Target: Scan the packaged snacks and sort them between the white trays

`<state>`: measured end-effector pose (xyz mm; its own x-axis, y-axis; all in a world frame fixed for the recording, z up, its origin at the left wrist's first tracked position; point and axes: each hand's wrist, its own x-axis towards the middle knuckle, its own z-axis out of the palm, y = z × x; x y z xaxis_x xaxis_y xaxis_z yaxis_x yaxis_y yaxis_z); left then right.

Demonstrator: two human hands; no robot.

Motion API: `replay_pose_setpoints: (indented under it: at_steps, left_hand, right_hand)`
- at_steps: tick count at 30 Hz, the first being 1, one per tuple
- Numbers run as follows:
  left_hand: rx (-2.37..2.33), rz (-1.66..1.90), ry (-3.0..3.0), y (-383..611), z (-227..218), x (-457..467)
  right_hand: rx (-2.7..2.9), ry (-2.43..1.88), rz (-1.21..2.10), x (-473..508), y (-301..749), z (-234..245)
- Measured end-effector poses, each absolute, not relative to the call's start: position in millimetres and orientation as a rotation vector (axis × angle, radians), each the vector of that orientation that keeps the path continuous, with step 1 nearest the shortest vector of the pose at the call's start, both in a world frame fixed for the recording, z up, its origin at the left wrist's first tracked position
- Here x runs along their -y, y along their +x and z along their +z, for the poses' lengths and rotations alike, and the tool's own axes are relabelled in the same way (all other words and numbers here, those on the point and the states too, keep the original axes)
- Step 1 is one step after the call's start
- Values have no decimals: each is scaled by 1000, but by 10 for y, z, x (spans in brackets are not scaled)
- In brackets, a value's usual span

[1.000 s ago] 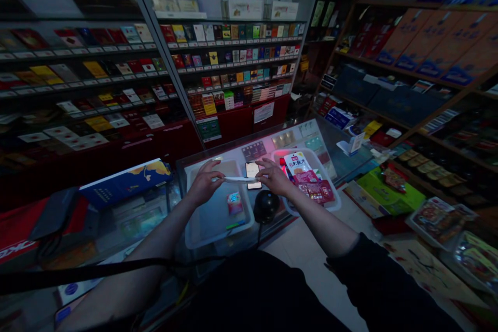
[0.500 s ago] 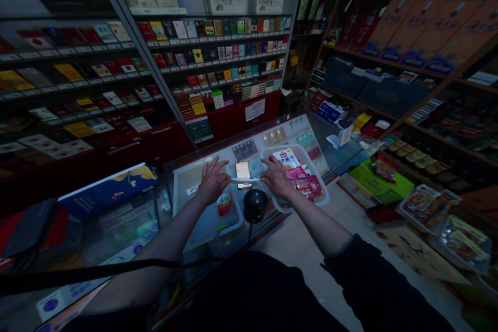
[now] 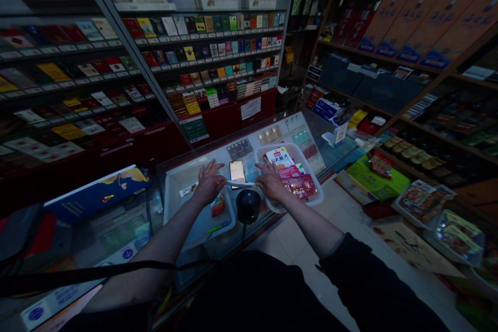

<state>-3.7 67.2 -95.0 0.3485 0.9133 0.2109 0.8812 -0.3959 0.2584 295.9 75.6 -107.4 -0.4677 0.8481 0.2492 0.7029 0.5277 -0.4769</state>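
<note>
My left hand [image 3: 209, 184] and my right hand [image 3: 271, 181] pinch opposite ends of a thin white flat packet [image 3: 241, 184], thumbs and forefingers closed, other fingers raised. Seen nearly edge-on, its kind cannot be made out. Just beyond it a phone [image 3: 236, 170] with a lit screen lies on the glass counter. Below the packet stands a round black device [image 3: 248, 205] with a cord. Under my left hand is a white tray [image 3: 168, 207] with a small red-and-green pack [image 3: 218, 205]. Beside my right hand a second white tray [image 3: 319, 193] holds red and white snack bags [image 3: 298, 184].
Shelves of small cigarette-like packs [image 3: 210, 23] line the back wall. A blue box [image 3: 97, 192] lies on the counter at left. At right are a green box [image 3: 375, 179], clear tubs of packaged food [image 3: 424, 202] and shelves with orange boxes [image 3: 412, 26].
The view has shifted slightly, so the scene sits a little further left. Both hands keep hold of the white packet, which tilts a little more.
</note>
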Motion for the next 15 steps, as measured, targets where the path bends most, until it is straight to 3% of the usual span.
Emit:
replay_pose_setpoints:
  at_steps: [15]
  left_hand:
    - [-1674,470,2492,71,-875,-727]
  right_hand:
    - [2330,-1323,383,-703,3019,-959]
